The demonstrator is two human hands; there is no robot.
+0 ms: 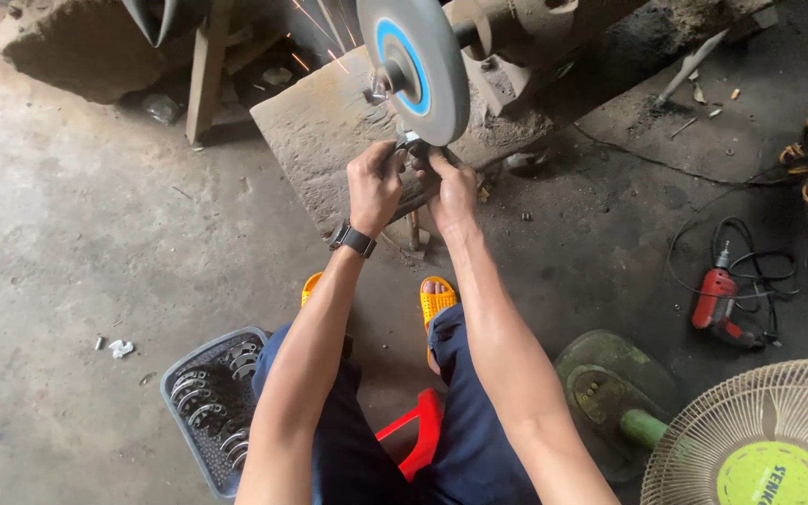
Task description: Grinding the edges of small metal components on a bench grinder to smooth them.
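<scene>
Head view: I see both hands up at the grinding wheel (pixel 415 65). My left hand (pixel 374 187) and right hand (pixel 451 192) have fingers clamped together on a small metal piece (pixel 411 142), pressed at the wheel's lower edge; sparks (pixel 315 42) fly up-left, so grinding is going on. Beside my left leg, a grey basket (pixel 200 440) holds many curved metal parts, approx. a full layer. I judge work is mid-way; I cannot tell which parts are finished. A red drill (pixel 717 304) and a fan (pixel 759 440) lie on the floor at right.

Matt gritty grinding wheel (pixel 420 65), rough concrete floor (pixel 77 234)
</scene>
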